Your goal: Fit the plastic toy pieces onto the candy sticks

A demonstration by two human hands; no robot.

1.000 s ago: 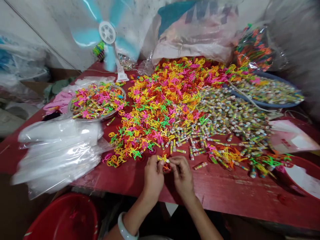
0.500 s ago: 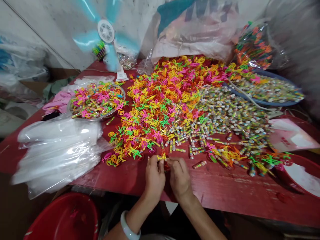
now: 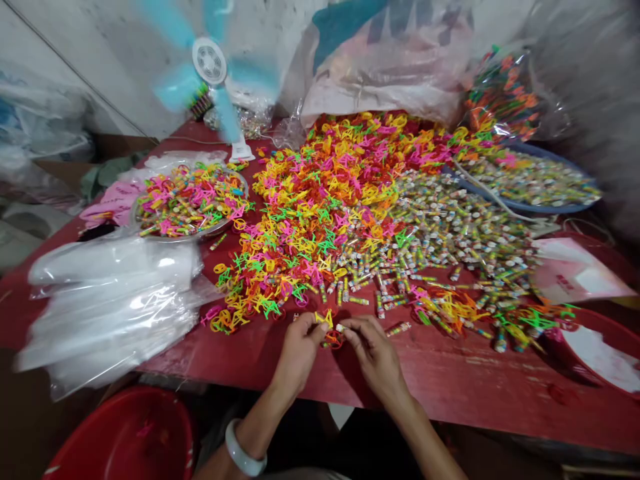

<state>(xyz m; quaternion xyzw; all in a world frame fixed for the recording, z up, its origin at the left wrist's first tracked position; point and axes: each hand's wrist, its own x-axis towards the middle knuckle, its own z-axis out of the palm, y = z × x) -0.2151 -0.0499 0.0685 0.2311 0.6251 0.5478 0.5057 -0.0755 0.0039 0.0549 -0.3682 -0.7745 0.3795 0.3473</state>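
Note:
Near the front edge of the red table [image 3: 450,380], my left hand [image 3: 300,347] pinches a small yellow plastic piece [image 3: 327,318]. Close by on the right, my right hand [image 3: 373,350] holds a small white-ended tube [image 3: 341,328] between thumb and fingers. An orange-red plastic piece [image 3: 334,340] shows between the hands. Beyond them spreads a heap of bright plastic pieces [image 3: 310,213], with a pile of small wrapped tubes [image 3: 450,227] to its right.
Clear plastic bags [image 3: 120,300] and a filled bowl [image 3: 190,233] lie left. A turning fan [image 3: 210,61] stands behind. A blue basin [image 3: 575,208] and a red basin [image 3: 565,353] sit right. A red tub [image 3: 125,433] is below the table at left.
My hands have moved apart, the right one shifting right. A small white-ended tube now shows at my right fingertips. The view has shifted slightly.

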